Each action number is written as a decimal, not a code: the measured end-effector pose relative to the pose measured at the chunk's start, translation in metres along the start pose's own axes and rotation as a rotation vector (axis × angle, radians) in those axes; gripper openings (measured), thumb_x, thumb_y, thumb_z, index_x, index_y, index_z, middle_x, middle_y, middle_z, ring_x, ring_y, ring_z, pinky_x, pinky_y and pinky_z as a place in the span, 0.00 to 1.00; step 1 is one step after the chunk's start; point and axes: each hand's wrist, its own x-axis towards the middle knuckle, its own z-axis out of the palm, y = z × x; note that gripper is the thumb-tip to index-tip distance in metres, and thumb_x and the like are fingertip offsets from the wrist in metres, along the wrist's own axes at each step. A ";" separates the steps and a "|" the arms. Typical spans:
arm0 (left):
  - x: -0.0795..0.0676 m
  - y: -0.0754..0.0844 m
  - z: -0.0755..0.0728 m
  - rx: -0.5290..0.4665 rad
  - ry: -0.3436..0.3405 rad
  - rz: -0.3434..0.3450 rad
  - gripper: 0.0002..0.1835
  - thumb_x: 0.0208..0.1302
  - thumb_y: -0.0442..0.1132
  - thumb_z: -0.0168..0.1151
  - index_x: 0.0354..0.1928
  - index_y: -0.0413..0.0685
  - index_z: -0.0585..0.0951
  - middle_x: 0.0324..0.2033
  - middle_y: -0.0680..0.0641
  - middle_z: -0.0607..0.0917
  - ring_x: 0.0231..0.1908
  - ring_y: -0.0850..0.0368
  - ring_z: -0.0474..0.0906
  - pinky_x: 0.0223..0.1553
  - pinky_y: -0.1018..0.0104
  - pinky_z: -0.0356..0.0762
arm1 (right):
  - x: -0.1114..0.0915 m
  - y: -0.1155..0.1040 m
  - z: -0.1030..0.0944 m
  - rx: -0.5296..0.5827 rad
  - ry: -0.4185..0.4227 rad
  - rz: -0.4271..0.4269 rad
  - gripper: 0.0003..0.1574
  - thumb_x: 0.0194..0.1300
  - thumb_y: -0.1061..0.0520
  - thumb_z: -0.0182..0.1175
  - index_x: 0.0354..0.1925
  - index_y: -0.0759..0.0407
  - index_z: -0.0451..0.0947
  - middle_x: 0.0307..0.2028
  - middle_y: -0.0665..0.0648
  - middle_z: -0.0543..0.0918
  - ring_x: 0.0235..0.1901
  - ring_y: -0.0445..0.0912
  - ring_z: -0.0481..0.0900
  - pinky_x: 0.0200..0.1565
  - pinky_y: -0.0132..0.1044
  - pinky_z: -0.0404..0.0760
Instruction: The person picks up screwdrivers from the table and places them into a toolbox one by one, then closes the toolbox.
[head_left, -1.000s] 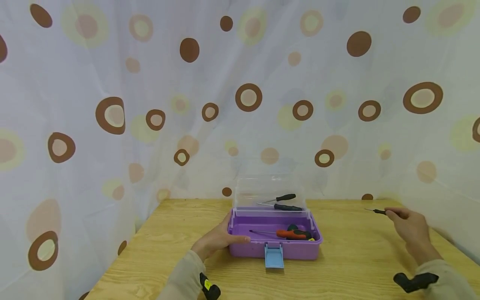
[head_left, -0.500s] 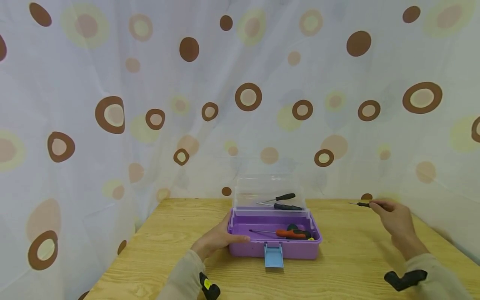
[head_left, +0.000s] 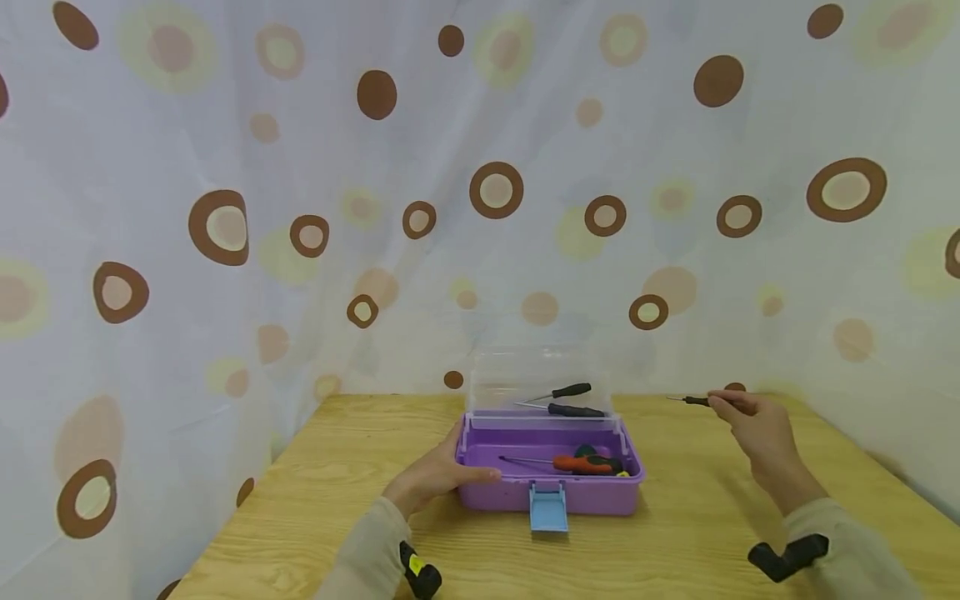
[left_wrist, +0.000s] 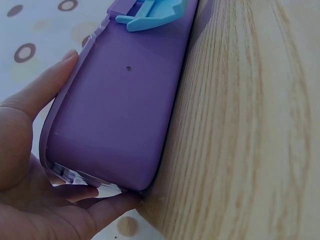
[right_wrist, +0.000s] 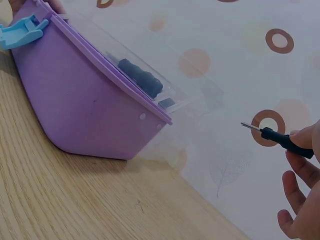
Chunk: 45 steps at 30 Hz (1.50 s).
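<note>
A purple toolbox stands on the table, its clear lid tipped back and its blue latch hanging down in front. My left hand grips the box's left end, thumb over the front rim and fingers round the side. A red-and-black screwdriver lies inside, beside a partly hidden dark green piece and a bit of yellow. Two black-handled screwdrivers lie in the opened lid. To the right of the box, my right hand pinches a small black screwdriver above the table, its tip pointing left.
The wooden table runs back to a white curtain with brown and beige circles, which also hangs along both sides. A black wrist mount sits on the right sleeve, another on the left.
My right hand has moved left toward the toolbox, bringing the small black screwdriver with it. My left hand and the box stay where they were.
</note>
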 end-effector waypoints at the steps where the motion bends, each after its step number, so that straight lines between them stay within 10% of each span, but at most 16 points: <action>1: -0.001 0.000 -0.001 0.001 0.005 -0.003 0.64 0.61 0.44 0.77 0.83 0.51 0.37 0.74 0.37 0.62 0.68 0.37 0.64 0.71 0.37 0.55 | 0.000 -0.001 0.002 0.034 -0.019 -0.006 0.34 0.78 0.41 0.57 0.68 0.65 0.75 0.55 0.48 0.76 0.57 0.44 0.75 0.44 0.25 0.77; 5: -0.003 0.000 -0.003 -0.006 0.009 -0.009 0.65 0.61 0.44 0.77 0.83 0.51 0.36 0.75 0.36 0.61 0.70 0.37 0.63 0.72 0.37 0.53 | 0.001 -0.004 0.011 0.138 -0.085 -0.029 0.29 0.77 0.45 0.59 0.66 0.61 0.77 0.48 0.37 0.76 0.47 0.27 0.76 0.45 0.24 0.77; 17: 0.000 0.002 -0.002 -0.009 -0.017 0.009 0.64 0.62 0.44 0.77 0.83 0.51 0.37 0.74 0.37 0.62 0.70 0.37 0.64 0.72 0.38 0.54 | -0.005 -0.017 0.031 0.135 -0.100 -0.031 0.34 0.76 0.43 0.60 0.67 0.66 0.76 0.48 0.35 0.78 0.49 0.30 0.75 0.48 0.27 0.76; 45: 0.000 -0.002 -0.004 -0.024 -0.026 0.004 0.64 0.63 0.42 0.75 0.83 0.50 0.34 0.76 0.34 0.57 0.71 0.35 0.61 0.72 0.37 0.54 | 0.005 -0.038 0.109 0.121 -0.133 0.012 0.27 0.77 0.49 0.61 0.63 0.68 0.78 0.63 0.64 0.77 0.62 0.56 0.70 0.58 0.51 0.73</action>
